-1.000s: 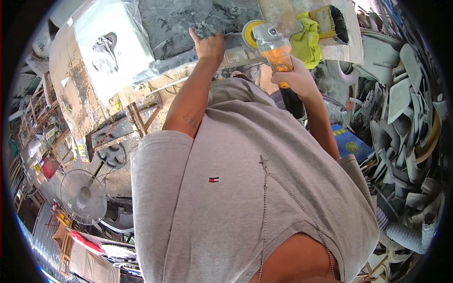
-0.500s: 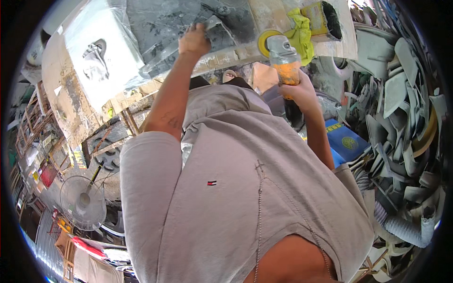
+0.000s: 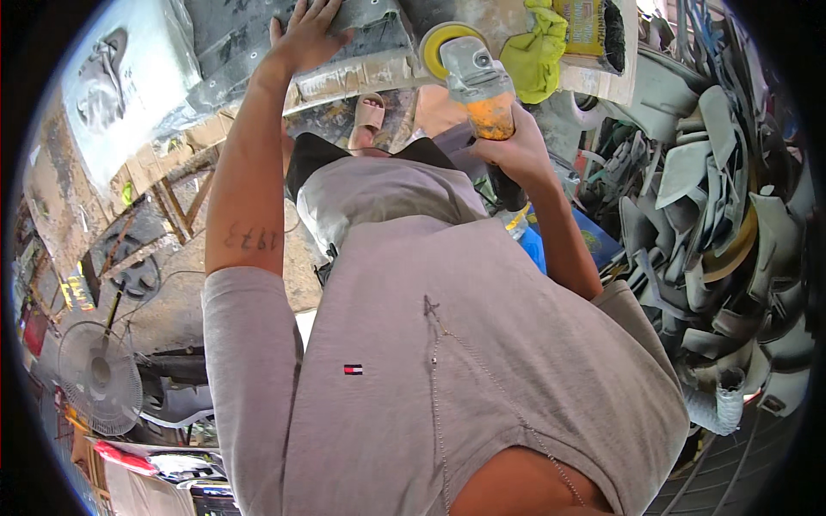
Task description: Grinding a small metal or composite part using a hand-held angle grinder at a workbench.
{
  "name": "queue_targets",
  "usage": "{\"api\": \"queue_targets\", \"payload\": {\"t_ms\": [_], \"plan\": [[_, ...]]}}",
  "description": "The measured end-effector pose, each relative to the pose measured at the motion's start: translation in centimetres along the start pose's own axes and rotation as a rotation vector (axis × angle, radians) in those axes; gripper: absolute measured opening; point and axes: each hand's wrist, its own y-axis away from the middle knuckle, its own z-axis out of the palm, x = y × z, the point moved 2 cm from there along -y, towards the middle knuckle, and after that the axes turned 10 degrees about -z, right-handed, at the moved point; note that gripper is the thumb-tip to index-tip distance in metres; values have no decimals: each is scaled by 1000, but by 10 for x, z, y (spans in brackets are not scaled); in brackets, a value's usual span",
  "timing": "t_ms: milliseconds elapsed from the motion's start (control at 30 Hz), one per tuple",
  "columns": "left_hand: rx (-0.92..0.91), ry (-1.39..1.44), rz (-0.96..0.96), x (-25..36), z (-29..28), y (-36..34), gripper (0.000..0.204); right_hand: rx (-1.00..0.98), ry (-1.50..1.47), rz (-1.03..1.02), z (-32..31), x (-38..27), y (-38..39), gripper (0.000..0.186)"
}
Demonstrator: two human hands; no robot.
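Observation:
My left hand (image 3: 305, 41) lies with fingers spread on a dusty dark grey panel (image 3: 224, 45) near the top of the view. In my right hand (image 3: 520, 150) is a power tool (image 3: 486, 103) with an orange body, a clear plastic-covered head and a round yellow pad (image 3: 437, 45); my fingers are wrapped round its body. The pad is near the panel's right end; whether it touches is unclear. A bright yellow-green cloth (image 3: 532, 62) lies beside the tool, next to a yellow tin (image 3: 583, 30). A white plastic-covered sheet (image 3: 151, 86) sits left of the panel.
The worn wooden bench (image 3: 69, 185) curves along the top. My sandalled foot (image 3: 368, 122) shows below it. A standing fan (image 3: 99, 378) is at lower left. Piled grey moulded parts (image 3: 705, 159) crowd the right, with a corrugated hose (image 3: 712, 404) below them.
My left hand has moved up and left on the panel, its fingers now spread. The tool rose and shifted left in view. The bench and surroundings have shifted in the picture.

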Motion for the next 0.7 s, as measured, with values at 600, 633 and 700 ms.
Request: {"api": "queue_targets", "payload": {"t_ms": [600, 633, 700], "plan": [[43, 33, 11, 5, 3, -1, 82, -72, 128, 68, 2, -11, -33, 39], [43, 34, 14, 5, 2, -2, 82, -67, 119, 36, 2, -9, -38, 38], [48, 49, -3, 6, 2, -2, 82, -65, 119, 5, 3, -10, -43, 37]]}}
